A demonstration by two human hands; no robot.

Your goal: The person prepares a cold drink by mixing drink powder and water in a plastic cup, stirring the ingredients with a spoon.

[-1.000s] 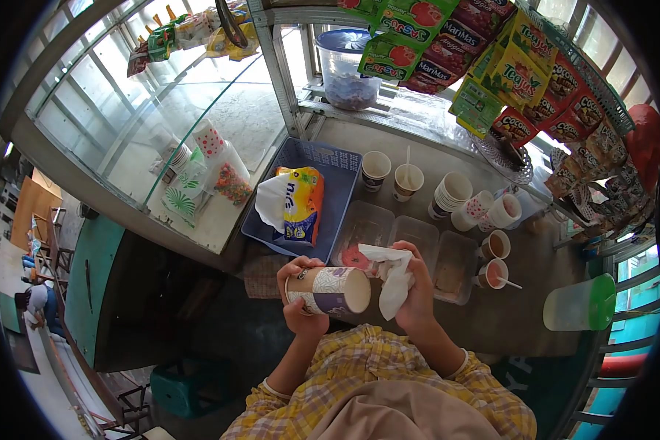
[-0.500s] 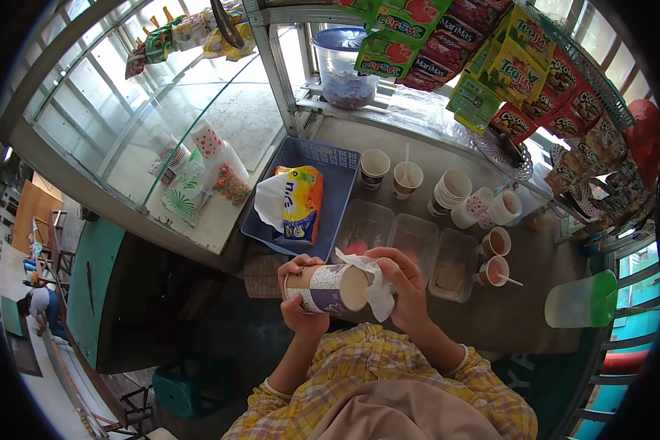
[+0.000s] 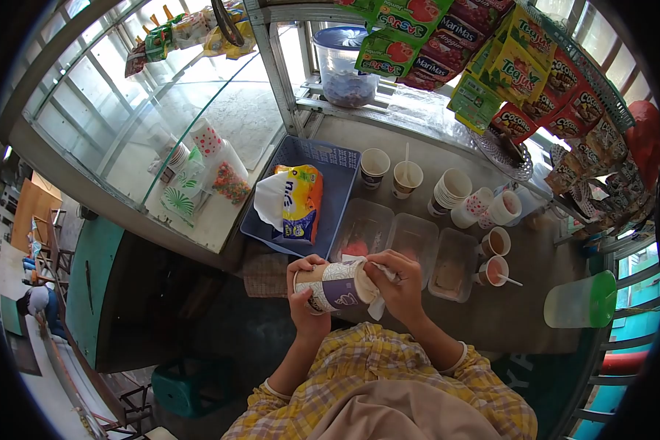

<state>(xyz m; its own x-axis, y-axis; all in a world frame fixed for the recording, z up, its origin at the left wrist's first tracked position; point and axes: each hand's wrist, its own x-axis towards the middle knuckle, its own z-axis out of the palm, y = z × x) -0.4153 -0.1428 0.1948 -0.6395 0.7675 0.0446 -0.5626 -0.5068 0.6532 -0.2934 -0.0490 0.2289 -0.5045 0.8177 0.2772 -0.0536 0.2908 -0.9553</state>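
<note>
My left hand (image 3: 309, 293) is wrapped round a paper cup (image 3: 339, 287), which lies on its side in the air above the counter's front edge. The cup is tan and white with a purple panel and a small cup drawing. White tissue (image 3: 376, 306) is pinched in my right hand (image 3: 397, 286) and pressed against the cup's right end. Tissue and fingers partly cover that end. Just beyond my hands stand clear plastic containers (image 3: 451, 275), and a tissue pack (image 3: 301, 202) lies in a blue basket (image 3: 331, 176).
Toward the back of the counter are a stack of paper cups (image 3: 449, 192) and a cup with a spoon (image 3: 407, 180). Filled cups (image 3: 491, 271) stand to the right, near a green-lidded jug (image 3: 579, 299). Drink sachets (image 3: 521, 59) hang overhead. A glass case (image 3: 198, 161) is at the left.
My right hand has brought the tissue from beside the cup's end onto it, closing its fingers there. The cup has shifted slightly right and turned a little, showing more purple.
</note>
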